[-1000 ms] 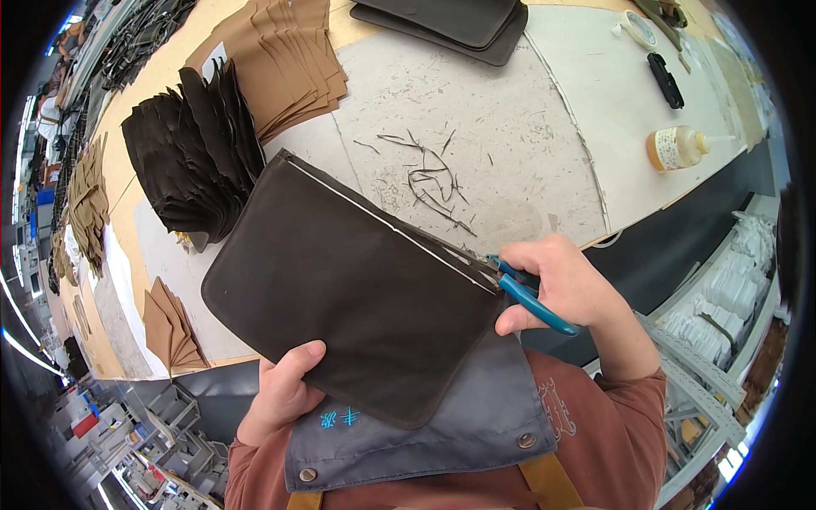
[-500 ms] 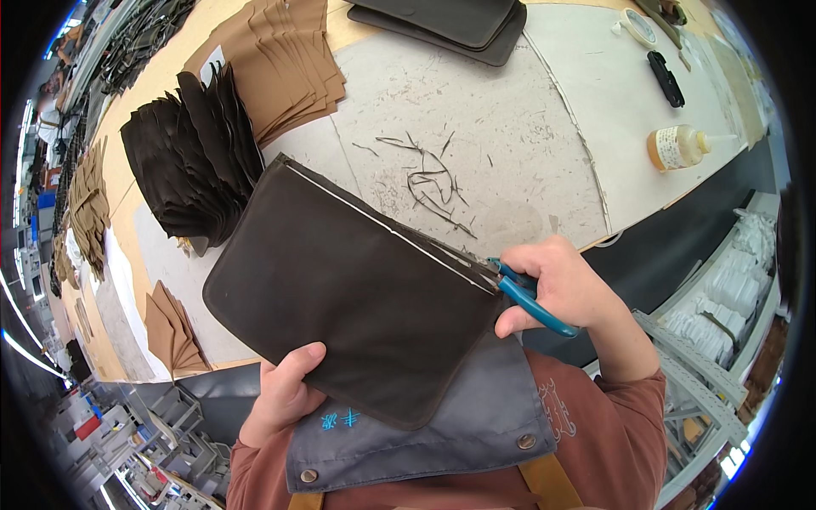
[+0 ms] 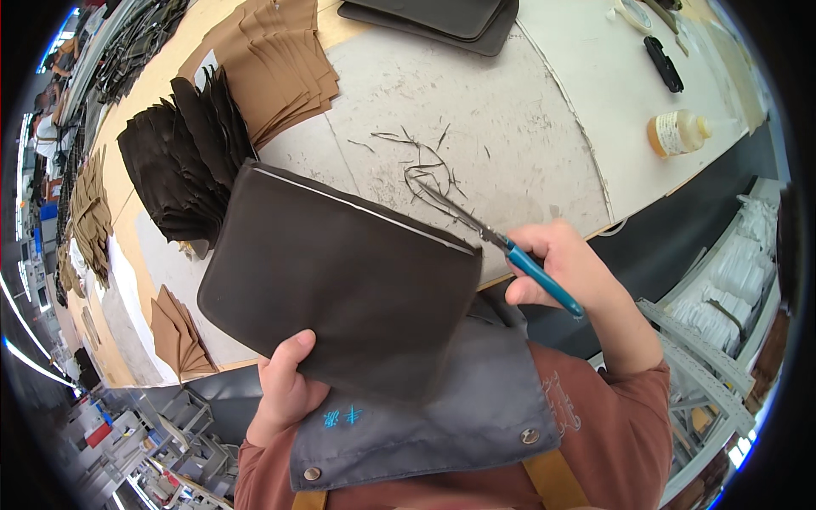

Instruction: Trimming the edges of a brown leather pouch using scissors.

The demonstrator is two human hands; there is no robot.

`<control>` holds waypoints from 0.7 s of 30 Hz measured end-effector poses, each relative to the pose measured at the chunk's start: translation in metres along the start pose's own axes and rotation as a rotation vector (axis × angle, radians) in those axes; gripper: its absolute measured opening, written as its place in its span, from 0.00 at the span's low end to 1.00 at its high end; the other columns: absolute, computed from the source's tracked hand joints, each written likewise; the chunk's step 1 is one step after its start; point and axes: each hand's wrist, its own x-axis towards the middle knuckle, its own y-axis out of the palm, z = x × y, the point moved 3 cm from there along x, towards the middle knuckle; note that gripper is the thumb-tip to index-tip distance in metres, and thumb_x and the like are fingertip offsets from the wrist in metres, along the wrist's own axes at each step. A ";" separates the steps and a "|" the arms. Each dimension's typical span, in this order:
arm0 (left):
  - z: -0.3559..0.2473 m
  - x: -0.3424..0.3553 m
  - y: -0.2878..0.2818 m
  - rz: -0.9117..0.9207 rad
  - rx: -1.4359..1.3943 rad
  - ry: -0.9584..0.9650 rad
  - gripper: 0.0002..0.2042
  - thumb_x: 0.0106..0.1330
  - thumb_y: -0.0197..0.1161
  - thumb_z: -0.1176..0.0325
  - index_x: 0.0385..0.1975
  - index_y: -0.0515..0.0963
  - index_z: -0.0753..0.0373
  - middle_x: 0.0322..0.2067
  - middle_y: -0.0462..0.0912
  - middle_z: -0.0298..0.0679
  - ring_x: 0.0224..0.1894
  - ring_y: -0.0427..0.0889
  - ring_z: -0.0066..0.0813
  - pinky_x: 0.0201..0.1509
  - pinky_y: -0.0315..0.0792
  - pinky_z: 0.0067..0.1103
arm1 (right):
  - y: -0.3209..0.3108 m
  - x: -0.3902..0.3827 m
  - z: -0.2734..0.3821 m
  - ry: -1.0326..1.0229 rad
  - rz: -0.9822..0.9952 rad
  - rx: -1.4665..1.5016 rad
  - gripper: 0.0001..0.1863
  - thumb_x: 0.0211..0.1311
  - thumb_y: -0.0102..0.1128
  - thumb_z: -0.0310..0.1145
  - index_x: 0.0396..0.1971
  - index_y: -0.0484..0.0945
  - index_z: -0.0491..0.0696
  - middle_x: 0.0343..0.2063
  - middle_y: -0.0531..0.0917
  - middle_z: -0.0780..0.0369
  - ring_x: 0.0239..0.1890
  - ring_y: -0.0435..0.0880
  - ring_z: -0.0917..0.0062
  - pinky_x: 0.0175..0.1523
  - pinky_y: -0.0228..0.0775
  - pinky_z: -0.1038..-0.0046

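Note:
A dark brown leather-like panel [image 3: 340,280] with rounded corners and a white line along its far edge is gripped at its near edge by my left hand [image 3: 291,374], thumb on top. My right hand [image 3: 557,263] is closed around the blue handles of a pair of scissors [image 3: 510,248]. Their blades lie together, pointing up and left, just past the panel's right far corner and apart from it. Thin dark trimmings [image 3: 433,174] are scattered on the table [image 3: 510,127] beyond the blades. The panel's underside and the left fingers under it are hidden.
A bundle of dark pieces [image 3: 183,166] and fanned brown sheets [image 3: 263,72] lie at the left. Dark flat panels [image 3: 433,21] rest at the far edge. On the right are an amber bottle [image 3: 677,133], a black tool [image 3: 663,64] and a tape roll [image 3: 633,15].
The scissors have come away from the panel's far edge and closed, now beside its right corner. My left hand has tilted and shifted the panel slightly left.

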 end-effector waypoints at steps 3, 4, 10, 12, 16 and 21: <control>-0.001 0.003 -0.001 0.030 -0.048 0.050 0.22 0.62 0.46 0.72 0.57 0.61 0.73 0.54 0.72 0.52 0.54 0.74 0.43 0.60 0.68 0.36 | 0.000 -0.001 -0.005 0.040 -0.016 0.127 0.30 0.44 0.72 0.57 0.16 0.67 0.45 0.13 0.62 0.71 0.20 0.59 0.88 0.22 0.54 0.81; -0.001 0.003 -0.001 0.042 -0.068 0.067 0.22 0.63 0.46 0.72 0.57 0.61 0.72 0.55 0.71 0.52 0.55 0.74 0.43 0.61 0.67 0.36 | -0.001 -0.002 -0.004 0.042 -0.027 0.166 0.30 0.45 0.71 0.57 0.17 0.67 0.45 0.13 0.62 0.71 0.20 0.59 0.88 0.22 0.54 0.81; 0.000 0.003 0.000 0.048 -0.075 0.062 0.22 0.63 0.45 0.72 0.58 0.60 0.73 0.55 0.71 0.52 0.56 0.73 0.43 0.61 0.66 0.37 | -0.002 -0.003 -0.008 0.018 -0.051 0.166 0.30 0.46 0.70 0.57 0.17 0.67 0.45 0.13 0.62 0.72 0.20 0.59 0.89 0.22 0.53 0.81; 0.000 0.003 0.001 0.041 -0.062 0.068 0.22 0.63 0.45 0.72 0.57 0.60 0.73 0.55 0.71 0.52 0.56 0.73 0.43 0.62 0.66 0.37 | -0.002 -0.003 -0.009 0.011 -0.048 0.156 0.30 0.46 0.70 0.57 0.17 0.68 0.45 0.13 0.62 0.71 0.20 0.59 0.88 0.22 0.53 0.81; 0.000 0.002 -0.001 0.034 -0.053 0.056 0.23 0.63 0.46 0.71 0.58 0.60 0.73 0.56 0.70 0.52 0.56 0.73 0.44 0.62 0.65 0.37 | -0.001 -0.001 -0.013 0.002 -0.043 0.146 0.31 0.45 0.71 0.58 0.17 0.67 0.45 0.13 0.63 0.71 0.19 0.59 0.88 0.22 0.54 0.81; -0.002 0.005 0.004 0.001 -0.063 0.044 0.23 0.61 0.47 0.72 0.57 0.60 0.73 0.54 0.71 0.52 0.55 0.73 0.44 0.60 0.67 0.36 | -0.007 0.000 -0.008 -0.094 0.014 -0.073 0.35 0.42 0.68 0.64 0.19 0.67 0.44 0.12 0.64 0.65 0.17 0.62 0.80 0.23 0.58 0.76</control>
